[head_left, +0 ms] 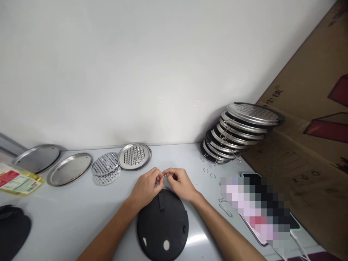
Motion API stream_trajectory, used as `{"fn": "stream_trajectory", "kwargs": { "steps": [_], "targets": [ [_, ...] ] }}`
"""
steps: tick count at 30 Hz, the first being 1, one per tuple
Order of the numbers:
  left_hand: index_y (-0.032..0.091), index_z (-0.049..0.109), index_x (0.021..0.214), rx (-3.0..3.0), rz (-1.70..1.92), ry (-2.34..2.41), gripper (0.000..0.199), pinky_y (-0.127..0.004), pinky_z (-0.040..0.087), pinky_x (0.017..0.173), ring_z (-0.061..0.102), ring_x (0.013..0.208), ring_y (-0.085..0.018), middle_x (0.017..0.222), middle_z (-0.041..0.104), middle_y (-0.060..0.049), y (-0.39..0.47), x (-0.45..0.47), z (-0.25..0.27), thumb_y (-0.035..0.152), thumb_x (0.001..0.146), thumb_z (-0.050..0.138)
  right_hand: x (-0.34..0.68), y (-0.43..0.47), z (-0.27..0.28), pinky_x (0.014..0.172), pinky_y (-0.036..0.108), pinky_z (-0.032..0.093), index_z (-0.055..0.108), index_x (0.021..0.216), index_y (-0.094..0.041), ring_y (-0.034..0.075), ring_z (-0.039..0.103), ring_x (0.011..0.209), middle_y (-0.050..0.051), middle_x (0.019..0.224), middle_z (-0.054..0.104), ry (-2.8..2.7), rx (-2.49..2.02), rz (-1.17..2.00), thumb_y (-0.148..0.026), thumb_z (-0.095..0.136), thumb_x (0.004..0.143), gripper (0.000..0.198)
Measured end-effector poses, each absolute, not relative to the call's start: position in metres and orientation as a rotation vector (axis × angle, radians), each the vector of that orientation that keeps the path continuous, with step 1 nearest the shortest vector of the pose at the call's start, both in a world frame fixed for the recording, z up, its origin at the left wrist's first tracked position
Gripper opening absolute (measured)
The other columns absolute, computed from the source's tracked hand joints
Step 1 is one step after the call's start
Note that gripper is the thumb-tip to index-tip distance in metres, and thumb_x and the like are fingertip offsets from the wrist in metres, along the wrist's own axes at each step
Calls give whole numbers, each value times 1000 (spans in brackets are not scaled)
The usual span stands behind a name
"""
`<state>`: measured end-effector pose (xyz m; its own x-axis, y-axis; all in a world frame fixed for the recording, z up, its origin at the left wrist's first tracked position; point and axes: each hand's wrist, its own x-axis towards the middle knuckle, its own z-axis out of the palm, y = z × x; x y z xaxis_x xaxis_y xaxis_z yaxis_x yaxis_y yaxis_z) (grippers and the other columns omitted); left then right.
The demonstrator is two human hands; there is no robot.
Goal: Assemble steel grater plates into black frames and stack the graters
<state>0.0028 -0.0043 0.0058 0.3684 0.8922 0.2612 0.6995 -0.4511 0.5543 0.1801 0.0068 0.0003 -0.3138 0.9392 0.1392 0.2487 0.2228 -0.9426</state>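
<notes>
At the top edge of a round black case [163, 228], my left hand [148, 186] and my right hand [179, 183] meet with their fingertips pinched. Between them glints a small metal ring [164, 175], mostly covered by the fingers. The case lies flat on the table, with a short black strap [161, 202] running up towards my fingers and two pale spots near its bottom. Two loose metal rings [212, 175] lie beyond my right hand, to the right.
Round metal graters [134, 156] and shallow metal trays [70, 169] line the wall. A leaning stack of round graters and black cases [244, 127] stands at back right beside a cardboard box [304, 174]. A phone [295, 221] with cables lies right; a yellow-edged packet [20, 183] left.
</notes>
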Motion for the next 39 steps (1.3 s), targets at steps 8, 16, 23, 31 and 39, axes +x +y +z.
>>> {"fn": "stream_trajectory", "kwargs": {
  "steps": [8, 16, 23, 31, 39],
  "targets": [
    [22, 53, 80, 2261, 824, 1506, 10, -28, 41, 64, 57, 69, -16, 76, 60, 1, -3, 6, 0, 16, 87, 51, 177, 2, 2, 58, 25, 42, 78, 105, -21, 14, 54, 57, 0, 72, 70, -1764, -1115, 1065, -18, 48, 89, 33],
    [23, 63, 93, 2198, 925, 1375, 14, -29, 47, 75, 62, 80, -16, 87, 65, -2, -3, 2, 3, 25, 95, 49, 179, 6, -4, 55, 25, 44, 73, 105, -17, 14, 55, 57, 3, 72, 69, -1634, -1145, 1021, -31, 50, 94, 28],
    [23, 69, 83, 2026, 1047, 1407, 16, -29, 45, 69, 60, 71, -17, 78, 65, -2, 2, 1, -5, 28, 92, 56, 171, 2, -1, 52, 24, 39, 71, 97, -19, 12, 49, 54, -1, 68, 63, -1634, -1127, 998, -28, 50, 96, 23],
    [19, 73, 91, 1721, 1093, 1298, 22, -27, 48, 69, 63, 76, -17, 85, 68, -4, 7, -1, -3, 34, 90, 57, 167, -3, 3, 60, 26, 41, 75, 96, -20, 14, 53, 61, 0, 71, 62, -1722, -1074, 865, -18, 53, 91, 23],
    [15, 70, 85, 1495, 1072, 1174, 30, -29, 51, 78, 66, 83, -20, 84, 71, -6, 11, 0, 1, 43, 88, 61, 168, -4, 0, 67, 25, 47, 71, 110, -23, 14, 59, 68, 2, 85, 69, -1799, -975, 799, -9, 49, 90, 32]
  ]
}}
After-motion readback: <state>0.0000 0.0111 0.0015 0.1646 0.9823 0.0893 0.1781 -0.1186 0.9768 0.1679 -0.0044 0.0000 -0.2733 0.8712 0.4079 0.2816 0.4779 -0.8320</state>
